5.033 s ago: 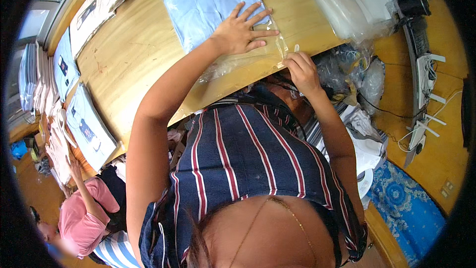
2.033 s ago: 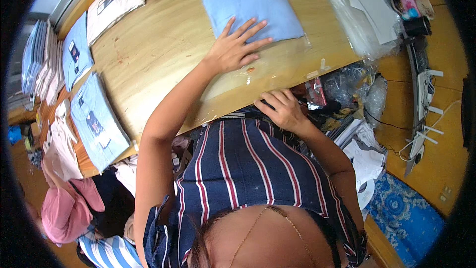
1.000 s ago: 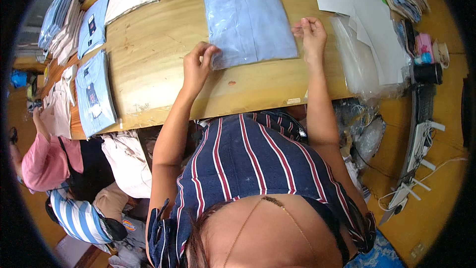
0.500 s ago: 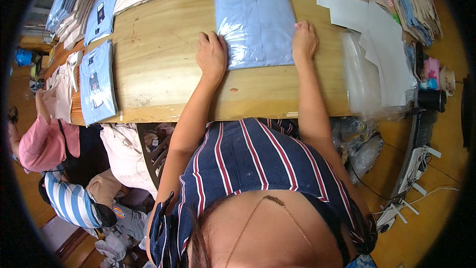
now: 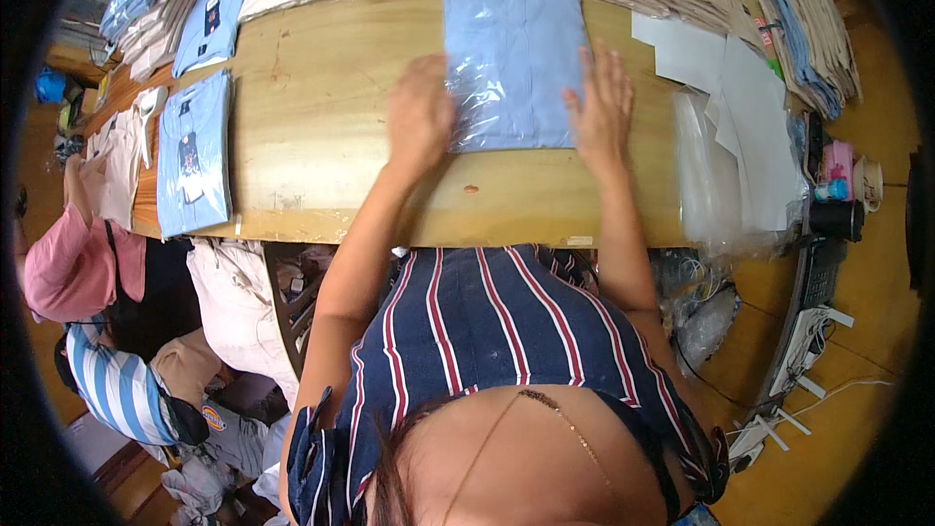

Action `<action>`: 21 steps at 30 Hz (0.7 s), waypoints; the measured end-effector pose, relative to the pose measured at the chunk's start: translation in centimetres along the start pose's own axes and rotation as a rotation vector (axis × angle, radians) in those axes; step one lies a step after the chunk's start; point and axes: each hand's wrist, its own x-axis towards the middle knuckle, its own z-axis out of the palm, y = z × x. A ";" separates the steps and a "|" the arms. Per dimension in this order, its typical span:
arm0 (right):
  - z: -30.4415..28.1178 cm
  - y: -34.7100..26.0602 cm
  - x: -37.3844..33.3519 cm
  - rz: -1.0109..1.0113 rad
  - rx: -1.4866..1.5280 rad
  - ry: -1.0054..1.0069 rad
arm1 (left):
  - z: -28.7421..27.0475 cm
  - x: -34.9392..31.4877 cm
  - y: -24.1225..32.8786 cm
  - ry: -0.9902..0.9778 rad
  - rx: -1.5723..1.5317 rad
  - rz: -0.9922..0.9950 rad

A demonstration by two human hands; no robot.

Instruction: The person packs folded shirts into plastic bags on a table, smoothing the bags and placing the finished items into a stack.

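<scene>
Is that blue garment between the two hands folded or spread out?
Folded: the blue garment lies flat as a neat rectangle, inside clear plastic that shows shiny highlights.

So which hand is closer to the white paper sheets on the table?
Right. The right hand is at the blue packet's right edge, left of the white paper sheets; the left hand is farther away, at the packet's left edge.
</scene>
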 end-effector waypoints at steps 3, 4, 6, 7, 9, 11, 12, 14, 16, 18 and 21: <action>2.2 -0.7 -0.9 -0.093 -0.031 -0.170 | 3.6 -1.2 0.4 -0.398 0.225 -0.003; 2.5 -0.2 -0.7 -0.100 -0.008 -0.224 | 3.5 -1.2 0.4 -0.358 0.249 0.027; 1.3 1.1 -0.9 -0.006 0.205 -0.231 | 2.8 -1.5 0.3 -0.282 0.304 0.077; 0.7 1.8 -0.7 0.035 0.311 -0.228 | 1.7 -1.5 0.7 -0.261 0.246 -0.071; -1.7 3.3 -3.3 0.260 0.362 -0.304 | -0.8 -2.6 2.0 -0.214 0.123 -0.361; -2.6 2.7 -5.1 0.364 0.473 -0.343 | -1.8 -4.1 3.1 -0.300 -0.076 -0.485; -2.8 2.1 -5.5 0.363 0.552 -0.332 | -1.3 -4.8 3.0 -0.250 -0.041 -0.367; -2.6 1.1 -5.7 0.388 0.574 -0.275 | 0.2 -5.2 3.0 -0.097 -0.012 -0.209; -1.5 0.3 -5.5 0.423 0.462 -0.175 | 1.1 -4.4 1.3 -0.071 -0.034 -0.146; -0.6 0.7 -5.2 0.411 0.376 -0.171 | 0.9 -3.0 0.7 -0.057 -0.088 -0.135; -1.9 2.4 -3.9 0.324 0.258 -0.040 | -1.8 0.2 1.7 0.088 0.038 -0.025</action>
